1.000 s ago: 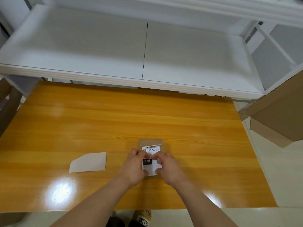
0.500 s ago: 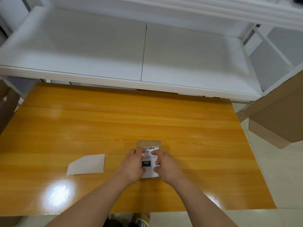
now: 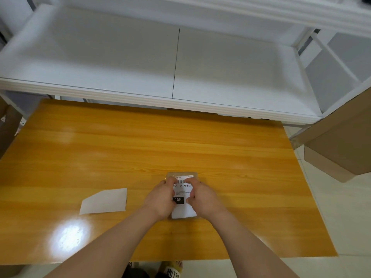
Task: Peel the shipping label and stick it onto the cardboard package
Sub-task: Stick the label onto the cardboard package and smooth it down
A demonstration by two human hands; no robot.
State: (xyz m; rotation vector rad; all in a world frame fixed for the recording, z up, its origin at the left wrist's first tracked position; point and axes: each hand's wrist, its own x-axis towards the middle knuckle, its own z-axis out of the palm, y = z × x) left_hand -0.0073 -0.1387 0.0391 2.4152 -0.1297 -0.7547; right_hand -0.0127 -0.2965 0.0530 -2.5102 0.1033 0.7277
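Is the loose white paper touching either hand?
No, the paper lies on the table off to the left of the left hand, with bare wood between them.

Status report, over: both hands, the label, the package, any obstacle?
Left hand and right hand press label. Label lies flat on package. Backing paper apart, to the left.

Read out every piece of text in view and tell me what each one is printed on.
"15H-159-A03-21": top line of the shipping label; its end is hidden under the right hand.
"15H": white on a black box, same label.
"LLINE": sandal strap at the bottom edge; its start is hidden.
Barcode and small print on the label: too small to read.
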